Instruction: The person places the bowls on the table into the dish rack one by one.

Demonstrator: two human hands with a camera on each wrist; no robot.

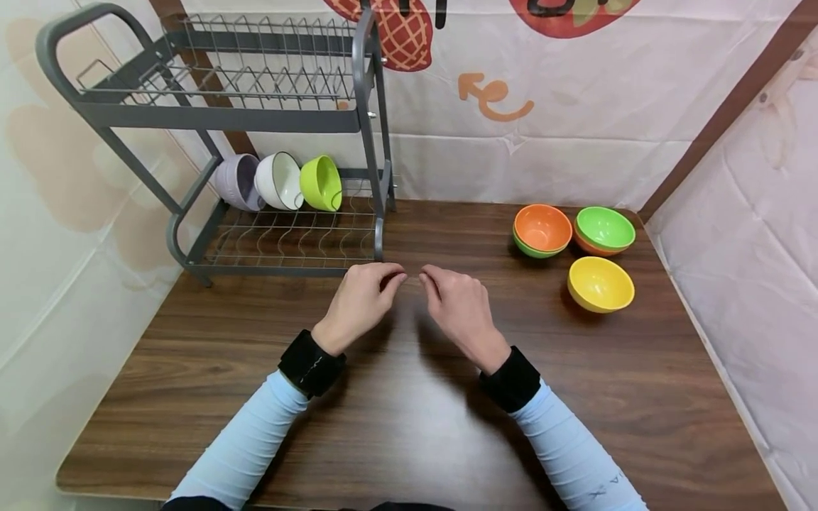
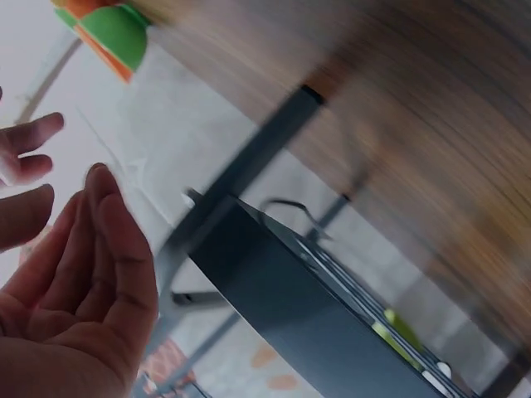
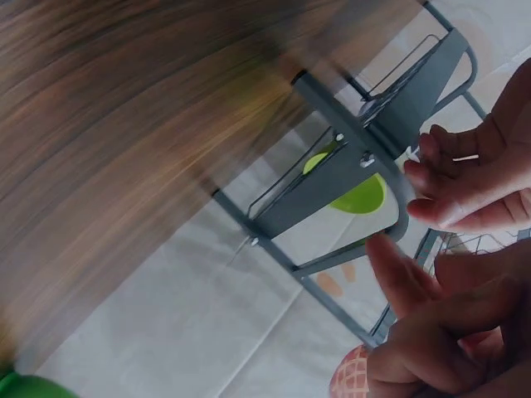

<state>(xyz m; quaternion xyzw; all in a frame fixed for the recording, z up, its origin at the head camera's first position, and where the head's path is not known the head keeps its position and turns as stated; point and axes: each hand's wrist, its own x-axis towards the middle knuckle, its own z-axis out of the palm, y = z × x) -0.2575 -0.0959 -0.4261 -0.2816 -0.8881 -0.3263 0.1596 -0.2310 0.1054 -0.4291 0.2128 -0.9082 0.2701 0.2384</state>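
Observation:
My left hand (image 1: 363, 297) and right hand (image 1: 461, 306) face each other over the wooden table, a small gap between their fingertips. Both hold nothing; the fingers bend loosely, thumbs near the forefingers. Close by the left hand is the front right corner of a grey two-tier dish rack (image 1: 275, 271). On its lower tier a purple bowl (image 1: 235, 183), a white bowl (image 1: 278, 182) and a lime bowl (image 1: 322, 183) lean in a row. To the right of my right hand, an orange bowl (image 1: 543, 227) sits in a green one, a green bowl (image 1: 606, 227) in an orange one, and a yellow bowl (image 1: 601, 284) in front.
The rack's upper tier (image 1: 224, 119) is bare wire with high curved handles. A white printed cloth (image 1: 575, 106) hangs behind the table (image 1: 409, 440), and more cloth runs along the left and right sides. Black bands circle both wrists.

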